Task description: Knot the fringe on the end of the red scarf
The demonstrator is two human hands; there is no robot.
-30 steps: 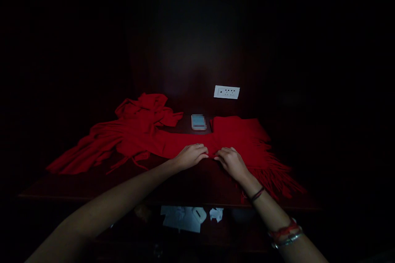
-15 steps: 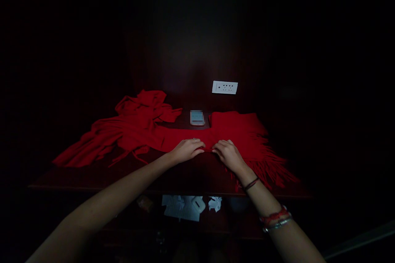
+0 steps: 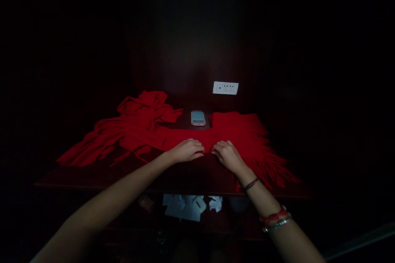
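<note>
1. Nearest: both bare forearms reach in from the near side. The right wrist wears a dark band (image 3: 251,184), a red bracelet (image 3: 273,215) and a silver bangle (image 3: 277,225).
2. Below the table's near edge, a flat sheet of paper (image 3: 182,211), a white case (image 3: 199,204) and a crumpled paper (image 3: 216,203) lie in dim light, apart from the cloth above. What supports them is too dark to confirm.
3. On the table (image 3: 185,181), the left hand (image 3: 187,150) is nearly closed, fingers curled and thumb tucked close, pinching the near edge of the red scarf (image 3: 189,135) at its narrow middle.
4. The right hand (image 3: 227,155) is similarly curled just beside it, its fingertips gathered on the same edge. A short gap separates the hands, presumably so that each controls its own side of that stretch.
5. The scarf spans the table from left to right. Its left part is bunched and loose; its right part lies flatter, with fringe (image 3: 274,170) spreading right and near, apparently laid clear of the hands.
6. Beyond the middle, a small blue-topped item (image 3: 198,118) sits off the cloth, seemingly out of the way; its face is blurred.
7. Farthest: a white socket plate (image 3: 225,88) is fixed to the dark wall.
</note>
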